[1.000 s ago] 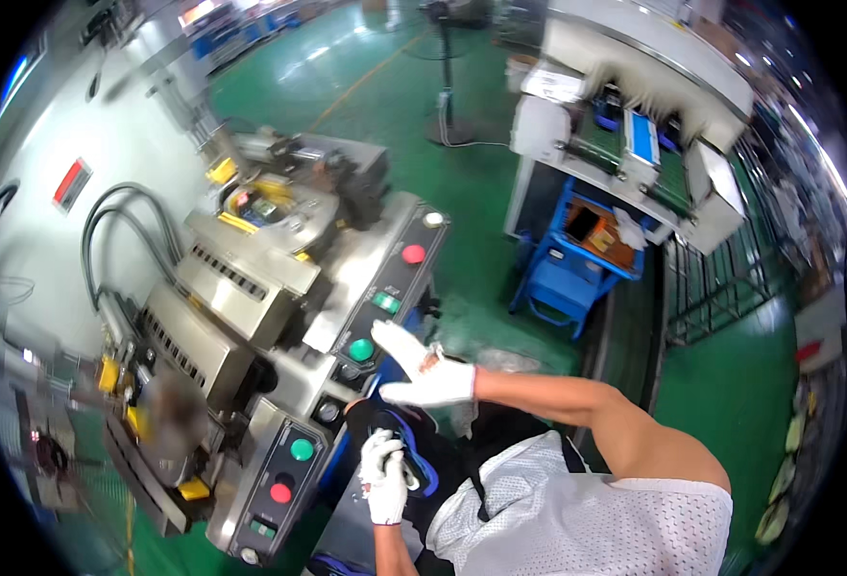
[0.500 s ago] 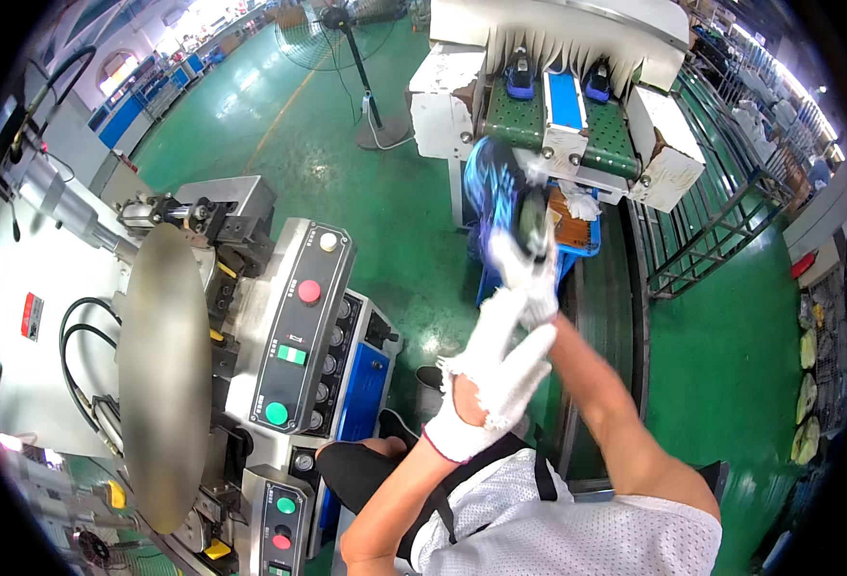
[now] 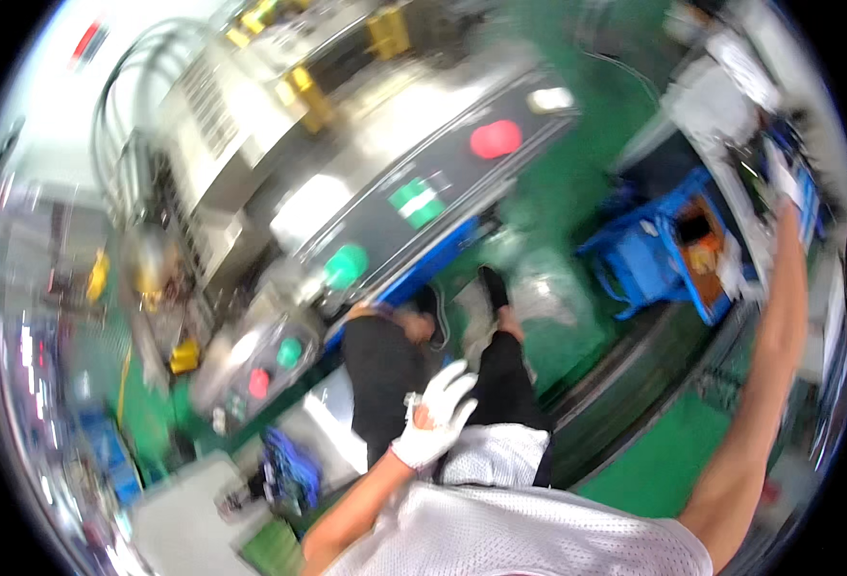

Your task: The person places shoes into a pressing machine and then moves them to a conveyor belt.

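My left hand (image 3: 435, 418), in a white knit glove, hovers above my lap with its fingers spread and nothing in them. My right arm stretches far out to the right. At its end my gloved right hand (image 3: 783, 180) is small and blurred, at the white conveyor machine (image 3: 707, 110). A dark shape beside that hand looks like a shoe, but blur hides its outline and whether the fingers grip it. At the lower left, a blue and black shoe (image 3: 289, 470) lies by a pale tabletop (image 3: 179, 523).
On my left stands a press machine with a control panel (image 3: 443, 182) of red and green buttons. A smaller button box (image 3: 275, 370) sits nearer me. Below the conveyor is a blue stool-like stand (image 3: 640, 259) with a brown-lined blue tray (image 3: 692, 298).
My view has swung round, and the press now fills the upper left. My hands were together by a blue-purple shoe; now they are far apart, the left one drawn back over my lap.
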`<action>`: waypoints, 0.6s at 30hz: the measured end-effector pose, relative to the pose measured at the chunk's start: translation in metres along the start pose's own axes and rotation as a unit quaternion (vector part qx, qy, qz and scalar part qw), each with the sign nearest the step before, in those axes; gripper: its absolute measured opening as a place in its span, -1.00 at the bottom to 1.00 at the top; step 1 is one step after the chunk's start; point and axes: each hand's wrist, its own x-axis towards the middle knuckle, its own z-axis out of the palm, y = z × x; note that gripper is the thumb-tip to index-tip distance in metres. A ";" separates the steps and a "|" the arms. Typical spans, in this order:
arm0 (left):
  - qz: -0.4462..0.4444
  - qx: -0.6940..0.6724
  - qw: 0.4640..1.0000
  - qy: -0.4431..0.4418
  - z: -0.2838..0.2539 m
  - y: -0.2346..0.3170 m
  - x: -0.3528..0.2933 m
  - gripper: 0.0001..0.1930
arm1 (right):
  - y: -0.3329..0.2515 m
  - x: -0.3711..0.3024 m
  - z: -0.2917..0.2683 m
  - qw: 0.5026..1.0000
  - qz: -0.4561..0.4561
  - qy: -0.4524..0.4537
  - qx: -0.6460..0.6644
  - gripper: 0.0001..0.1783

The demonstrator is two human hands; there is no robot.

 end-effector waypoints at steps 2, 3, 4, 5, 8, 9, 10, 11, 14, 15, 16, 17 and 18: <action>-0.047 -0.001 0.999 0.018 -0.013 -0.010 -0.023 -0.59 | 0.002 -0.004 -0.021 0.985 -0.110 -0.129 -0.042 -0.29; -0.046 -0.019 0.998 0.027 -0.023 -0.016 -0.025 -0.61 | 0.002 -0.008 -0.070 0.912 -0.281 -0.049 -0.293 -0.31; -0.049 -0.037 0.997 0.052 -0.028 -0.029 -0.039 -0.61 | -0.005 -0.014 -0.099 0.793 -0.406 0.065 -0.449 -0.33; -0.079 -0.040 0.992 0.087 -0.034 -0.024 -0.049 -0.62 | 0.026 -0.055 -0.027 0.860 -0.301 0.102 -0.398 -0.26; -0.158 -0.005 0.963 0.219 -0.044 -0.022 -0.109 -0.64 | -0.091 -0.251 0.146 0.989 -0.017 0.087 -0.116 -0.10; -0.167 -0.021 0.951 0.260 -0.048 -0.037 -0.129 -0.64 | -0.109 -0.306 0.167 0.998 -0.021 0.029 -0.043 -0.25; -0.193 -0.045 0.929 0.313 -0.047 -0.048 -0.150 -0.64 | -0.120 -0.359 0.200 0.998 -0.014 -0.040 0.036 -0.38; -0.228 -0.075 0.902 0.358 -0.049 -0.052 -0.169 -0.64 | -0.130 -0.411 0.235 0.988 0.003 -0.108 0.107 -0.48; -0.310 -0.044 0.835 0.452 -0.037 -0.086 -0.239 -0.70 | -0.186 -0.558 0.323 0.935 -0.082 -0.316 0.138 -0.27; -0.335 -0.032 0.813 0.475 -0.033 -0.096 -0.265 -0.72 | -0.211 -0.601 0.339 0.905 -0.122 -0.388 0.123 -0.26; -0.368 -0.029 0.780 0.505 -0.029 -0.107 -0.294 -0.75 | -0.241 -0.652 0.349 0.872 -0.090 -0.458 0.150 -0.27; -0.401 -0.023 0.744 0.535 -0.025 -0.116 -0.325 -0.78 | -0.268 -0.697 0.359 0.830 -0.055 -0.527 0.175 -0.28; -0.425 0.052 0.727 0.537 -0.027 -0.123 -0.360 -0.79 | -0.290 -0.732 0.370 0.785 -0.137 -0.582 0.161 -0.27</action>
